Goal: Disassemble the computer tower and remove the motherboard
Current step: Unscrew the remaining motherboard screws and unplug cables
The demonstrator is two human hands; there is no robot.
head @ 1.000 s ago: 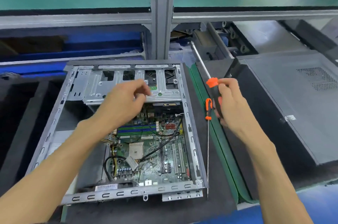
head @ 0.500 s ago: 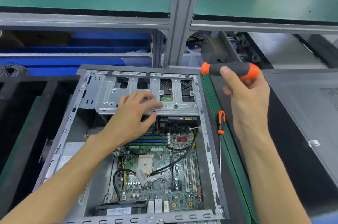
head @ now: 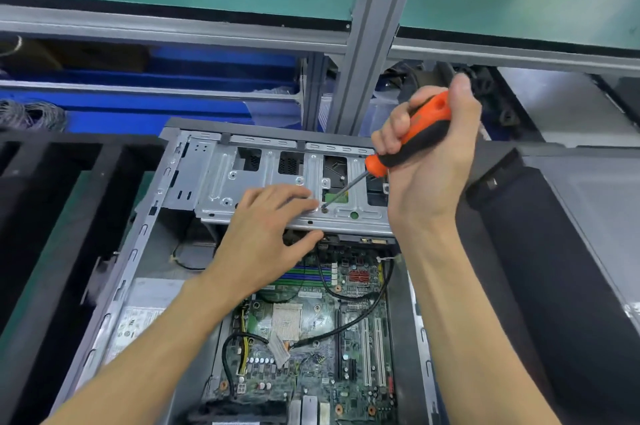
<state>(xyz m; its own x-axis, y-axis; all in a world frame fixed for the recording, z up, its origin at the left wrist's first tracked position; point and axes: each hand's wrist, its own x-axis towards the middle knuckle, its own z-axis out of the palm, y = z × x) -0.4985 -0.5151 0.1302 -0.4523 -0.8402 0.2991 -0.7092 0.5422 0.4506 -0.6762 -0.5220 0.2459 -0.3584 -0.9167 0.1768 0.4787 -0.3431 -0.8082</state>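
Now the right hand grips the orange and black screwdriver, and it has come down from up high; its thin tip has moved onto a screw on the silver drive cage in the middle of the frame; the left hand still lies flat on that cage with fingers spread, thumb under the edge; the green motherboard sits below both hands, inside the open computer tower, at the bottom middle.
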